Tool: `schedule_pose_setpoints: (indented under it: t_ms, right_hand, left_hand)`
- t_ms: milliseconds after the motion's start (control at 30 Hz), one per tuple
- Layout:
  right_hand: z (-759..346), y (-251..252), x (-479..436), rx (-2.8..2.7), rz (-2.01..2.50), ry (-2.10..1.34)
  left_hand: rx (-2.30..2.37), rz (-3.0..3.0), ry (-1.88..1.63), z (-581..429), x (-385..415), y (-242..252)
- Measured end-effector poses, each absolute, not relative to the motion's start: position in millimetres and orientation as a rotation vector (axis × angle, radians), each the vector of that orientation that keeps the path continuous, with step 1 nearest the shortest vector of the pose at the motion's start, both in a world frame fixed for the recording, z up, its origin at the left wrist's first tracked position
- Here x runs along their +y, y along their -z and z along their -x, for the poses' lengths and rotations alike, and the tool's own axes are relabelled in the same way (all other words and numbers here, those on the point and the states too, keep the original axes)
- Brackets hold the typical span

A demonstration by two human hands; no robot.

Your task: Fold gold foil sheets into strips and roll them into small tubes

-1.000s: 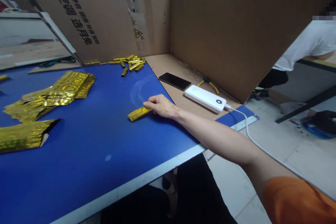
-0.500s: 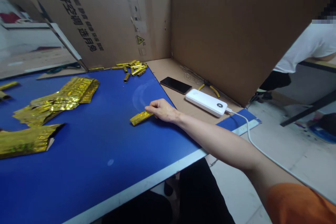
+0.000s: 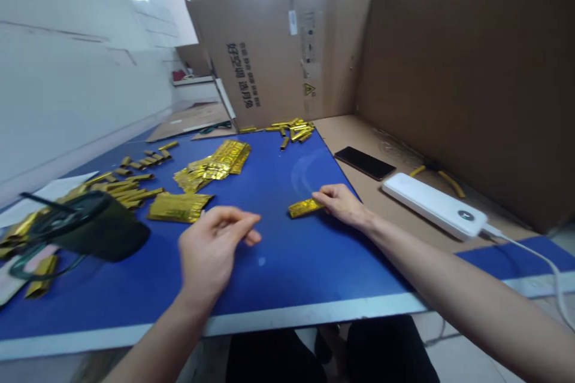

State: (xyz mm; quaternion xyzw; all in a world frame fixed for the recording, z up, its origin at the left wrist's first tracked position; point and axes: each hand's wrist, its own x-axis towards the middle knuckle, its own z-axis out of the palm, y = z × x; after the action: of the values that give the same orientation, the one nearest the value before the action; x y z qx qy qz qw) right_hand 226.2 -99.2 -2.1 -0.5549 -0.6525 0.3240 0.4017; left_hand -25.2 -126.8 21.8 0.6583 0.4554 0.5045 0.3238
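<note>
My right hand [image 3: 339,203] has its thumb and fingers closed on the near end of a small flat gold foil strip [image 3: 304,208], which lies on or just over the blue table [image 3: 269,275]. My left hand [image 3: 213,251] hovers over the table to the left, fingers curled in with the thumb alongside; nothing shows in it. Just beyond the left hand lies a gold foil packet [image 3: 177,207], with a pile of flattened gold foil pieces [image 3: 220,163] behind it. Several small gold tubes [image 3: 299,130] are heaped at the far edge, by the cardboard.
A dark container [image 3: 103,233] with cord-like loops stands at the left, near many gold rolls [image 3: 130,190]. To the right are a black phone [image 3: 365,163], a white power bank [image 3: 433,204] with a cable, and yellow-handled pliers [image 3: 450,182]. Cardboard walls [image 3: 278,60] rise behind and at right.
The view has swung left and up, bringing my left hand, the dark container and the gold rolls into sight. My right hand keeps holding the foil strip in about the same table spot.
</note>
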Motion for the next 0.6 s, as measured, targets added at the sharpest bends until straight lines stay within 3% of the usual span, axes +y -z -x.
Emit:
schedule_pose_setpoints:
  t_ms: [133,233,400,600]
  right_hand:
    - [-227.3,3.4,-99.8,-1.683,1.365,-0.822]
    - [-227.9,5.5,-99.1,-1.729,1.318,-0.791]
    - [-229.4,8.3,-99.0,-1.739,1.291,-0.723]
    - [-224.0,2.7,-105.5,-1.69,1.343,-0.848]
  left_hand:
    - [1.123,-1.824,-1.097,-17.8,-77.6,-41.3]
    - [1.048,-2.044,-0.883,-32.8,-57.0,-31.0]
    - [0.834,-1.852,-0.512,-44.5,-49.1,-8.7]
    - [0.829,-1.717,-0.591,-47.5,-55.1,0.5]
